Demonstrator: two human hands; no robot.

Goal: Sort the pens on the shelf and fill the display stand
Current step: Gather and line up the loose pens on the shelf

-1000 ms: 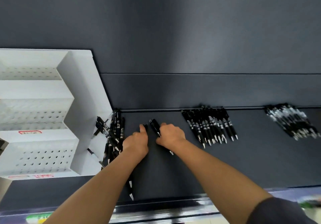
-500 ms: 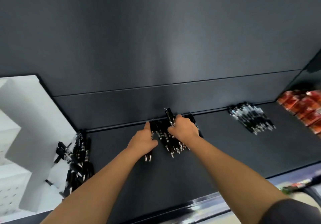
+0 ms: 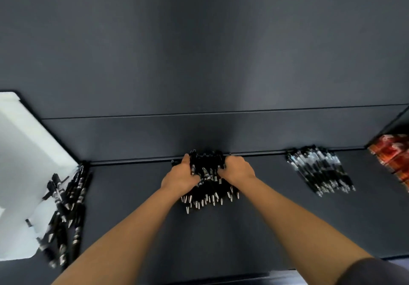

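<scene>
Right: squeezed middle bunch of pens (image 3: 210, 194) betw. left hand (image 3: 180, 178) & right hand (image 3: 238, 169), fingers of each curled round bunch's sides. Had bunch low over dark shelf (image 3: 221, 236), clip ends up against back rail (image 3: 132, 161), silver tips fanned toward front edge; couldn't tell if resting or just lifted.

Found bare shelf on both sides of hands & in front of tips, w/ forearms reaching over it.

Saw left pile of pens (image 3: 75, 196) well apart at shelf's left end, loose & crossed, lying against & partly on white display stand (image 3: 22, 152), itself cut off by frame edge. Saw right pile of pens (image 3: 321, 171) well apart to the right, laid side by side on a slant, tops near back rail. Noted red packets (image 3: 394, 156) beyond that pile at far right, by side wall.

Made out pale bands on barrels, but too blurred to read any print; same for white marks on packets. Couldn't tell brand.
</scene>
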